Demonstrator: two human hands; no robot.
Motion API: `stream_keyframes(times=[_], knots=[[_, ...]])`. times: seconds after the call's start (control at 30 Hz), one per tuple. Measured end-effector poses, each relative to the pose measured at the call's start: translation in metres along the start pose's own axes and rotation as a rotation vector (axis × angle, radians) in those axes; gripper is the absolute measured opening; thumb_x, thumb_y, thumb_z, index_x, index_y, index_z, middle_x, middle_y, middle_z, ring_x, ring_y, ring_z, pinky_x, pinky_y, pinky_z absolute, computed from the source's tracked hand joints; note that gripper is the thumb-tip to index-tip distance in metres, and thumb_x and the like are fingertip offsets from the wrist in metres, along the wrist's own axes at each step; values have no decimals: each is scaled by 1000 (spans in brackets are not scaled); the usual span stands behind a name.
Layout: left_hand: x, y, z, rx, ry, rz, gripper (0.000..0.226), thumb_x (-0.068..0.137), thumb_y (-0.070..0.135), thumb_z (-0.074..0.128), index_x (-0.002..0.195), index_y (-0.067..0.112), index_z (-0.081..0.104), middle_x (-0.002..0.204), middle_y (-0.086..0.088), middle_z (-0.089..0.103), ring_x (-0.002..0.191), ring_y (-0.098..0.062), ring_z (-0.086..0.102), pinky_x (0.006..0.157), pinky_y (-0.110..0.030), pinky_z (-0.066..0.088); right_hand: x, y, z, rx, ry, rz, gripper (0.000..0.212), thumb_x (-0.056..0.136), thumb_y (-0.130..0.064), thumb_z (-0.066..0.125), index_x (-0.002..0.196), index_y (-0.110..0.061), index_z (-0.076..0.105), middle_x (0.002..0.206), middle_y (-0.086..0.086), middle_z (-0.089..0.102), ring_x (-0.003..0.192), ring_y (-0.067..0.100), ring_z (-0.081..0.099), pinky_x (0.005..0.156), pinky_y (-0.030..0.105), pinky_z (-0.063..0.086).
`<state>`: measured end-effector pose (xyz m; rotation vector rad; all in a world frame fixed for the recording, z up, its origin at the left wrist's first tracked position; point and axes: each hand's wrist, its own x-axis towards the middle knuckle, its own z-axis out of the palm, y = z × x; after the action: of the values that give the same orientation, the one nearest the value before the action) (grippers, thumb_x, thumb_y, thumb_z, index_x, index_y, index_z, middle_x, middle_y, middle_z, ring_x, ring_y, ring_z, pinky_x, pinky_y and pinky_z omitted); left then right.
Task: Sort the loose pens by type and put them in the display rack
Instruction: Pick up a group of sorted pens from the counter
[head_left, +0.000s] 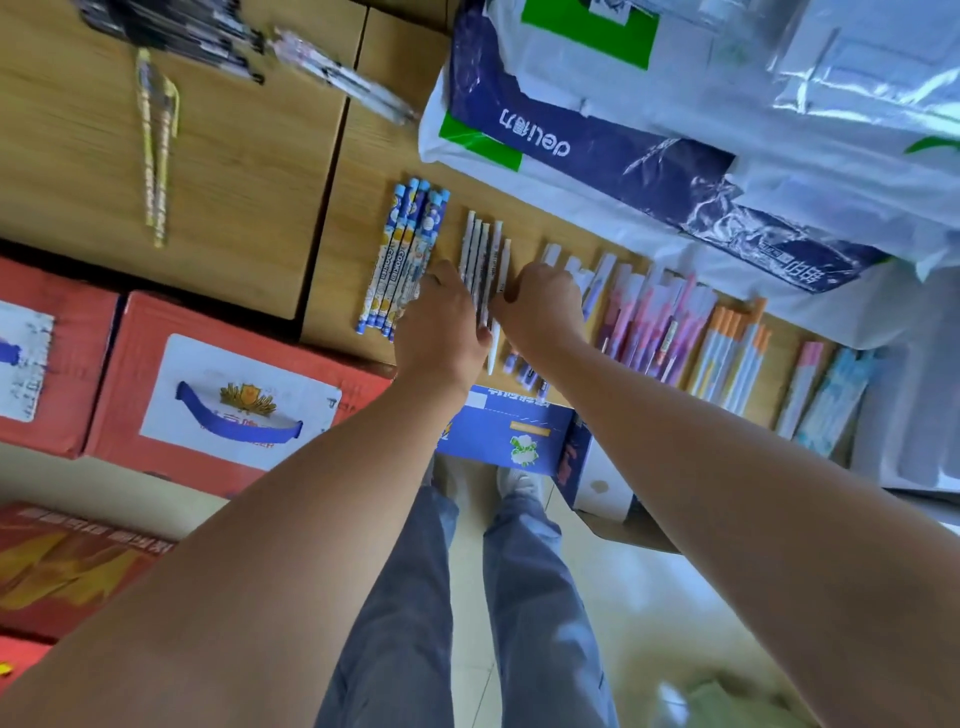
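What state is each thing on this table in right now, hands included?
Blue-capped pens: flat, grouped side by side.
White pens: flat, grouped, between both hands.
Left hand: fingers straight, touching the white pens.
Right hand: at the white pens' other side, grip unclear.
Pink pens: flat, grouped, untouched.
Orange-tipped pens: flat, grouped, untouched.

Pen groups (649, 322) side by side along the bench (358, 218), left hand (441, 322) and right hand (543, 306) on the slim pens (480, 249) second from left, plastic bags (597, 150) behind the row, cartons (218, 395) left of the bench
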<state>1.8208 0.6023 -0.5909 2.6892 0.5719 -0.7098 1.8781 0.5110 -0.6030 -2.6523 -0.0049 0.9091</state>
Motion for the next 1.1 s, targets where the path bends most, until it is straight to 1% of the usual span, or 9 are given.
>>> stream_keyframes(times=[0.13, 0.23, 0.37, 0.47, 0.63, 0.83, 0.9, 1.0, 1.1], knots=[[4, 4, -1, 35, -16, -16, 56, 86, 34, 67, 124, -2, 44, 108, -14, 61, 94, -30, 65, 62, -35, 45, 3, 1, 1, 9, 1, -13, 19, 86, -22, 63, 81, -4, 64, 77, 13, 63, 74, 30, 66, 63, 37, 57], [6, 3, -1, 17, -21, 17, 28, 88, 30, 63, 102, 6, 58, 93, -10, 64, 86, -29, 65, 59, -32, 40, 4, 3, -1, 20, -23, 8, 27, 84, -25, 65, 67, -10, 50, 70, 8, 53, 70, 26, 58, 50, 29, 43], [10, 2, 1, 97, -38, 41, 27, 93, 32, 55, 98, 6, 60, 87, -9, 62, 82, -28, 64, 58, -32, 43, 0, 9, -7, 93, -3, 17, 38, 81, -29, 63, 57, -15, 37, 59, 2, 43, 58, 20, 47, 42, 24, 26], [10, -2, 1, 5, -45, 11, 27, 96, 29, 47, 94, 4, 58, 82, -11, 61, 75, -29, 60, 57, -33, 42, -4, 13, -12, 201, 16, 13, 33, 81, -28, 61, 62, -16, 38, 60, 1, 45, 53, 14, 42, 43, 24, 29], [1, -1, -7, -126, -102, 60, 33, 100, 34, 38, 102, 4, 51, 79, -8, 55, 70, -28, 55, 60, -36, 46, -15, 16, -21, 436, -23, 39, 15, 80, -25, 61, 79, -12, 53, 76, 12, 67, 67, 27, 65, 62, 37, 54], [-23, 21, -31, -483, -232, 55, 23, 99, 28, 40, 98, 7, 47, 82, -19, 61, 74, -38, 62, 70, -50, 54, -41, 31, -53, 737, -98, 127, 8, 87, -15, 58, 84, -17, 50, 63, 1, 55, 44, 12, 49, 46, 23, 40], [-33, 32, -40, -531, -257, 75, 20, 99, 28, 41, 96, 8, 47, 76, -16, 60, 65, -33, 60, 68, -51, 54, -53, 37, -68, 755, -128, 124, 10, 89, -15, 55, 85, -16, 47, 61, 4, 54, 47, 15, 48, 46, 23, 39], [-52, 54, -54, -626, -272, 90, 18, 100, 26, 41, 92, 11, 46, 68, -9, 60, 44, -16, 55, 55, -38, 49, -74, 51, -94, 751, -147, 89, 13, 94, -17, 49, 82, -14, 44, 62, 5, 51, 52, 16, 49, 49, 25, 40], [-72, 79, -64, -604, -295, 103, 21, 101, 29, 39, 101, 9, 48, 66, -5, 60, 41, -9, 56, 57, -36, 48, -96, 71, -118, 777, -160, 93, 13, 96, -20, 46, 88, -10, 44, 64, 4, 47, 54, 17, 47, 50, 27, 40]])
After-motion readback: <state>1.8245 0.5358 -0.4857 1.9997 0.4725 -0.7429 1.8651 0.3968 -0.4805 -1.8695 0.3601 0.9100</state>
